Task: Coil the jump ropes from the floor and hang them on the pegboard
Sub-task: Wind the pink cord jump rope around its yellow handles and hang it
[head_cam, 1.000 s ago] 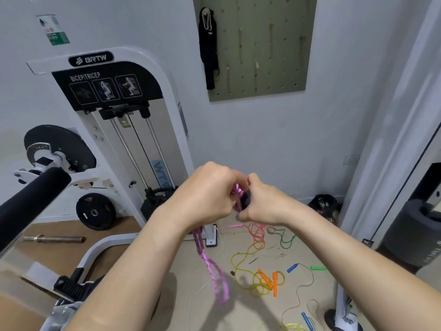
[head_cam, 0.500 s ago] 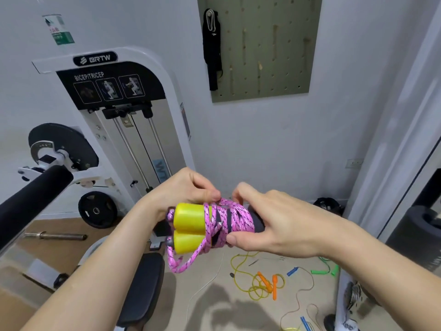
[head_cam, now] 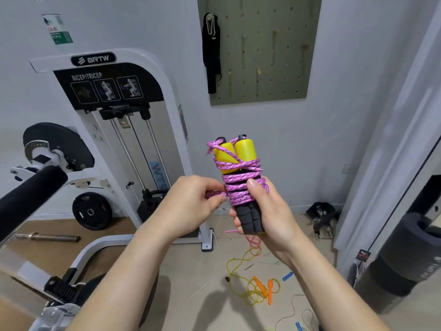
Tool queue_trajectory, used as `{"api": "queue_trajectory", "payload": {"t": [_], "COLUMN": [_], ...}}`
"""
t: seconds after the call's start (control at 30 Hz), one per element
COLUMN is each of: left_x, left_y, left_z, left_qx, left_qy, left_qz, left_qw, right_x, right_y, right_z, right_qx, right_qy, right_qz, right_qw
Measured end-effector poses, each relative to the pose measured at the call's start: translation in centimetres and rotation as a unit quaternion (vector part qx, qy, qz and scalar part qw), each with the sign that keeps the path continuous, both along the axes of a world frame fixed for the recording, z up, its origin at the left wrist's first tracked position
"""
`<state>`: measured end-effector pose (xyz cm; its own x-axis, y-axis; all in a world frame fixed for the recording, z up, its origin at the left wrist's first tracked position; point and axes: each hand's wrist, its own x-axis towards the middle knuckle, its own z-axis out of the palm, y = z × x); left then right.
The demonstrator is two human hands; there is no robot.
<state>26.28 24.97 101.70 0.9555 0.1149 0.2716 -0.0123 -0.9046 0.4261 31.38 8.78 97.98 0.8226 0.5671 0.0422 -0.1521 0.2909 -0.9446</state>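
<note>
The right hand [head_cam: 267,216] is closed around the lower, black foam part of a pink braided jump rope [head_cam: 241,185] whose two handles stand side by side and upright, yellow ends up, with the cord wound many times around their middle; the thumb presses on the pink wraps. Just to the left, the left hand [head_cam: 191,206] pinches the loose end of the pink cord between thumb and fingertips, touching the bundle's left side. The bundle is held in mid-air, below the olive-green pegboard [head_cam: 274,56] on the far wall, where a black strap [head_cam: 211,53] hangs on the left side. On the beige floor [head_cam: 191,271] near the person lie a yellow jump rope with orange handles [head_cam: 260,286], a thin red-orange cord [head_cam: 254,244] and a blue handle [head_cam: 287,275] to the right. At the left stands a white bicep/tricep weight machine [head_cam: 124,130] with a black round weight plate [head_cam: 91,211] leaning at its foot.
</note>
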Motion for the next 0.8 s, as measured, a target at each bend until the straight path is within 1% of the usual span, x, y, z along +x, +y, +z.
{"api": "queue_trajectory", "payload": {"t": [0.03,0.1,0.13,0.23,0.3,0.37,0.43,0.47,0.5,0.6,0.63,0.67,0.7,0.77,0.8], "left_x": [-0.2,-0.7,-0.9,-1.4,-1.8,-2.1,-2.3,-2.4,-2.3,-2.1,-2.1,-2.1,-2.0,-2.0,-2.1], "left_y": [0.0,0.3,0.7,1.3,1.0,0.7,0.0,-0.5,-1.0,-2.3,-2.6,-2.8,-3.0,-3.4,-3.4], "left_z": [0.2,0.4,0.4,0.7,1.3,1.8,2.2,2.2,1.9,0.8,0.7,0.7,0.7,1.0,1.2], "left_qx": [0.071,0.159,0.172,0.17,0.152,0.114,0.053,0.011,-0.024,-0.084,-0.109,-0.133,-0.153,-0.183,-0.201], "left_qy": [-0.012,-0.042,-0.061,-0.098,-0.126,-0.166,-0.19,-0.188,-0.175,-0.132,-0.125,-0.117,-0.105,-0.074,-0.056], "left_qz": [-0.009,-0.017,-0.02,-0.047,-0.048,-0.039,-0.029,-0.029,-0.033,-0.041,-0.043,-0.046,-0.049,-0.053,-0.055], "left_qw": [0.997,0.986,0.983,0.98,0.979,0.979,0.98,0.982,0.984,0.987,0.985,0.983,0.981,0.979,0.976], "right_x": [0.0,0.1,0.2,0.0,0.0,0.0,-0.2,-0.3,-0.4,-0.9,-1.0,-1.1,-1.3,-1.3,-1.3], "right_y": [0.1,0.1,0.0,-0.3,-0.3,-0.4,-0.6,-0.7,-0.7,-0.4,-0.2,0.0,0.1,0.4,0.4], "right_z": [-0.1,-0.2,-0.2,-0.6,-1.3,-2.2,-2.4,-2.3,-2.0,-1.0,-0.7,-0.6,-0.4,-0.5,-0.6], "right_qx": [-0.016,-0.048,-0.055,-0.063,-0.096,-0.153,-0.195,-0.223,-0.258,-0.384,-0.406,-0.409,-0.387,-0.311,-0.285], "right_qy": [-0.011,-0.028,-0.026,-0.035,-0.085,-0.144,-0.167,-0.184,-0.21,-0.302,-0.315,-0.311,-0.288,-0.231,-0.214], "right_qz": [-0.009,-0.03,-0.038,-0.043,-0.065,-0.091,-0.1,-0.1,-0.094,-0.08,-0.083,-0.075,-0.055,-0.019,-0.016], "right_qw": [1.0,0.998,0.997,0.996,0.99,0.973,0.961,0.952,0.938,0.869,0.854,0.854,0.874,0.922,0.934]}}
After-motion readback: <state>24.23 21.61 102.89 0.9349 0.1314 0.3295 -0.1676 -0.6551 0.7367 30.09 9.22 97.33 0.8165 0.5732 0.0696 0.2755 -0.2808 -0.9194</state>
